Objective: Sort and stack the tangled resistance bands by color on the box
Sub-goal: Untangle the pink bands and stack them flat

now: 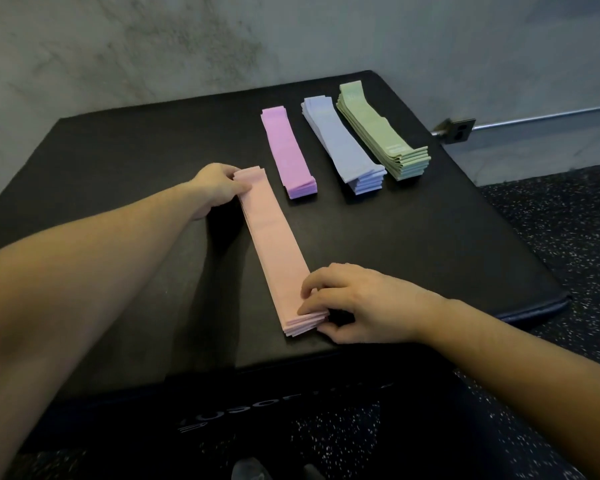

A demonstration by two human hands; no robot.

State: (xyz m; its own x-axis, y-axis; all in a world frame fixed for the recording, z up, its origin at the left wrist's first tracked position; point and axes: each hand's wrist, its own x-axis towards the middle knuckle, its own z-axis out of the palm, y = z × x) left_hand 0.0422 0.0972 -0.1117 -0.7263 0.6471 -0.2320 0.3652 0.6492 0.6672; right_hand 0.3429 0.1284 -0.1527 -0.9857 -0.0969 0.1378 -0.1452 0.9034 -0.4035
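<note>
The pink stack of flat resistance bands lies on the black box, running lengthwise between the two hands, and each end is held in a grip. The left hand has its fingers curled round the far end, fingertips on top of the bands; the right hand pinches the near end, fingers on top and thumb at the fanned edges below. Beyond the right grip and to its far side, well apart from the pink stack, sit three finished piles side by side: the purple stack, then the blue stack, then the green stack farthest out. The bands look thin, light and limp, probably rubbery, so the layers likely cling a little to each other yet slide sideways under a push; the near end under the right grip is already splayed into steps. As a judgement, the stack is best handled from both ends at once, as now, pressing down lightly and squaring the edges inward, since lifting from one end would let the rest droop and scatter. The middle offers no stiffness to hold by. No loose or tangled bands show near either grip, so the sorting seems nearly done, with only tidying of this pile left.
</note>
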